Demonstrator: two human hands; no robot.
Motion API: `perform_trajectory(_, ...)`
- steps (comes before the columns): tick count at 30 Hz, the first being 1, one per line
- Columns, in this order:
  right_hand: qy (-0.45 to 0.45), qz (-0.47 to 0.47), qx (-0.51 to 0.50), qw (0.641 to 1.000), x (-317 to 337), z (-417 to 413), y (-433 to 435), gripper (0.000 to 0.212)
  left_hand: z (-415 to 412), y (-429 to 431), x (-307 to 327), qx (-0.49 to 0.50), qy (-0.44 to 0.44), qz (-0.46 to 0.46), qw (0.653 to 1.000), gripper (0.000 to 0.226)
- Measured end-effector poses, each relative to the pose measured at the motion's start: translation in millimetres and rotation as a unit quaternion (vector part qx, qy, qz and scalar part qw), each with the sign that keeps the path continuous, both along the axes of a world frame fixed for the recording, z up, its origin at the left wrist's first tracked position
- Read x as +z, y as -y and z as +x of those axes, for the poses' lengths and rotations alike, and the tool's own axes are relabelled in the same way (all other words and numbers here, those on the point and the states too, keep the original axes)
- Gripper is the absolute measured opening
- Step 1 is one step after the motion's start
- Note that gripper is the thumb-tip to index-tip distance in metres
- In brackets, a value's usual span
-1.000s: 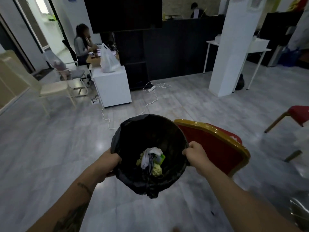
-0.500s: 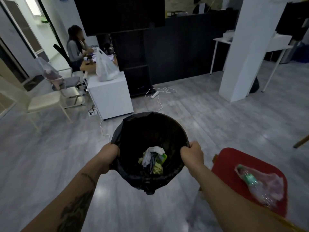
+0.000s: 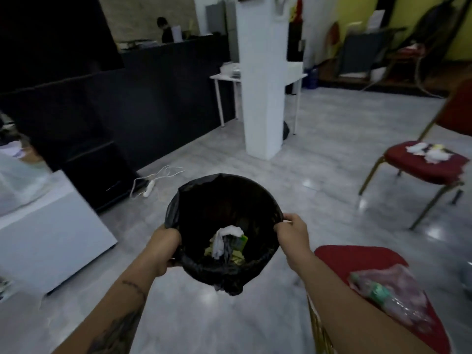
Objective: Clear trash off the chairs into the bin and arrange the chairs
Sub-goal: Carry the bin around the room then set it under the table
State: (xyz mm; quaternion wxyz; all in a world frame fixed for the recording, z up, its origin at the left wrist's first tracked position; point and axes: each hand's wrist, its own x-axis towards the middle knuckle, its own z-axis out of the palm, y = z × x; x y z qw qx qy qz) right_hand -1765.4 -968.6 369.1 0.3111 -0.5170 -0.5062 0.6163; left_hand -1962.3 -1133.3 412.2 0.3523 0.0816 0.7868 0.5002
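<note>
The left hand [image 3: 163, 245] and the right hand [image 3: 291, 232] are both grasping the rim of the black-lined bin [image 3: 224, 200], which is hanging between them above the floor. To the near right, a red chair [image 3: 357, 259] is carrying a plastic bottle [image 3: 393, 302]. Farther right, another red chair [image 3: 421, 169] is holding crumpled paper [image 3: 429, 152].

The bin [image 3: 224, 200] wall hides the left hand's [image 3: 163, 245] fingertips. Right of the right hand [image 3: 293, 235], the near chair [image 3: 357, 259] is cut off below; its bagged bottle [image 3: 390, 297] is blurred.
</note>
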Motion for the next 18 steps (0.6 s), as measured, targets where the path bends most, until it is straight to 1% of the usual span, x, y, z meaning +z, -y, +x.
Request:
perform_trajectory(1, -0.019, 0.007, -0.032, 0.999, -1, -8, -22, 0.024, -14, -33, 1, -0.024, -0.013, 0.008, 1.000, 0.046)
perform_trajectory(4, -0.048, 0.012, -0.113, 0.992, -5, -23, -84, 0.027, -38, -119, 2, -0.075, -0.049, 0.042, 0.995, 0.038)
perform_trajectory(7, -0.063, 0.019, -0.164, 0.984, -8, -31, -154, 0.028, -55, -204, -3, -0.117, -0.064, 0.066, 0.989, 0.055)
perform_trajectory(9, -0.070, 0.011, -0.202, 0.977, -11, -35, -201, 0.029, -68, -264, -7, -0.145, -0.063, 0.063, 0.985, 0.065)
perform_trajectory(11, -0.065, 0.002, -0.227, 0.972, -14, -38, -242, 0.029, -79, -319, -7, -0.183, -0.068, 0.058, 0.979, 0.064)
perform_trajectory(13, -0.065, 0.009, -0.240, 0.969, -10, -39, -288, 0.029, -87, -378, -4, -0.223, -0.061, 0.062, 0.971, 0.060)
perform_trajectory(15, -0.051, 0.017, -0.244, 0.968, -6, -38, -323, 0.028, -93, -424, -3, -0.238, -0.081, 0.057, 0.966, 0.060)
perform_trajectory(18, -0.034, 0.014, -0.214, 0.976, -12, -37, -363, 0.032, -95, -492, -6, -0.264, -0.073, 0.054, 0.960, 0.058)
